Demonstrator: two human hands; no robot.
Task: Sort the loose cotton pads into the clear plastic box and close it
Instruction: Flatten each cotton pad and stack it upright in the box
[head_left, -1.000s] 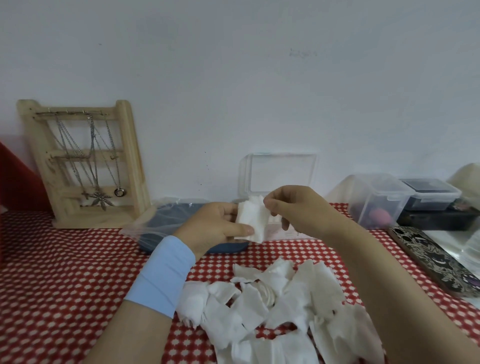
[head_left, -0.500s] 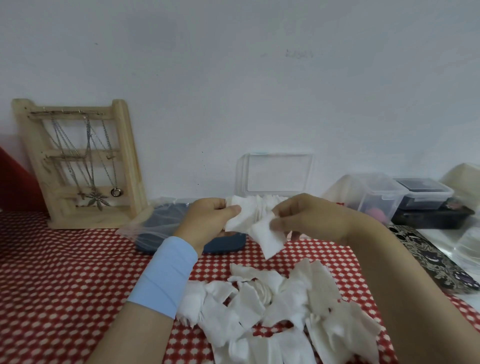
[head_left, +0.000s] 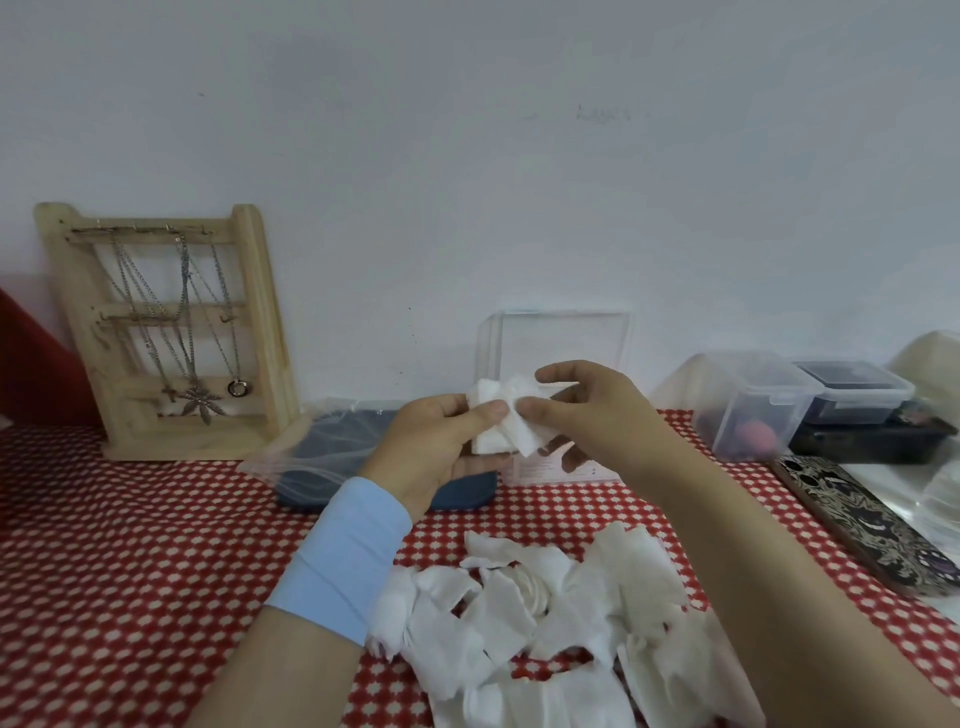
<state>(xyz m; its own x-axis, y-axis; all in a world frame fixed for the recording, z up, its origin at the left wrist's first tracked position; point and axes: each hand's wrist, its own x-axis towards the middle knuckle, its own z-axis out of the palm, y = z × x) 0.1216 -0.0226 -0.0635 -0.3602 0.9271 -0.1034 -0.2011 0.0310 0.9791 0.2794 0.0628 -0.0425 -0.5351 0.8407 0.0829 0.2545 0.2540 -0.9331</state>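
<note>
Both hands are raised in front of the clear plastic box (head_left: 556, 343), whose lid stands open against the wall. My left hand (head_left: 441, 447) grips a small stack of white cotton pads (head_left: 496, 415) between thumb and fingers. My right hand (head_left: 587, 415) pinches the right side of the same stack. A heap of loose cotton pads (head_left: 545, 618) lies on the red checked tablecloth (head_left: 130, 561) close to me, under my forearms. The lower part of the box is mostly hidden behind my hands.
A wooden necklace stand (head_left: 166, 332) leans on the wall at the left. A dark blue pouch in a clear bag (head_left: 332, 457) lies behind my left hand. Lidded plastic containers (head_left: 753, 405) and a patterned phone (head_left: 872, 525) sit at the right.
The pad that my right hand held apart half a second ago has been brought against the stack in my left hand. Both hands now hold the stack together.
</note>
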